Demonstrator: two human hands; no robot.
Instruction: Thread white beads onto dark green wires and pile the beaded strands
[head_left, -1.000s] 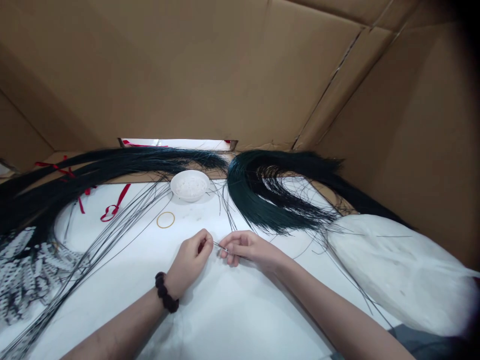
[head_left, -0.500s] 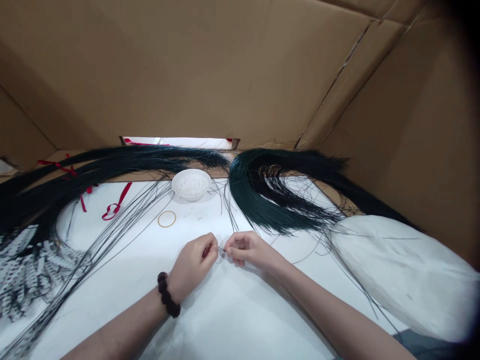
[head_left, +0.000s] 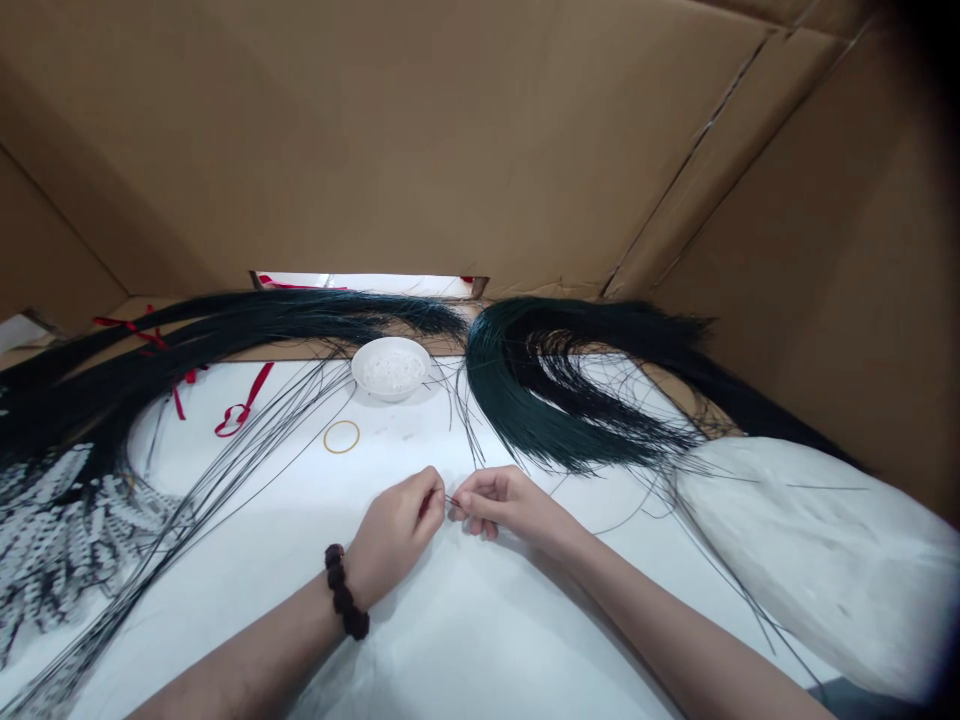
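Note:
My left hand point(head_left: 401, 525), with a dark beaded bracelet on its wrist, is closed in a pinch over the white table. Beside it my right hand point(head_left: 506, 505) pinches too, thumb against fingers. A short piece of thin dark wire point(head_left: 451, 501) spans the small gap between the two hands; its ends are hidden in the fingers. Beyond them stands a shallow white bowl point(head_left: 391, 368) of small clear or white bits. A yellow rubber band point(head_left: 342, 437) lies in front of the bowl. Behind my right hand rests a curved bundle of dark green wires point(head_left: 525, 420).
Long dark strands point(head_left: 225, 325) tied with red ribbon point(head_left: 246, 405) lie at the left, near strands with white pieces point(head_left: 67, 540). A white plastic bag point(head_left: 810, 540) sits at the right. Cardboard walls point(head_left: 375, 140) enclose the back and sides, with a slot at the back.
The whole view has shifted slightly, so things appear a little further right. Both hands keep their pinch on the wire, with only slight movement of the right fingers.

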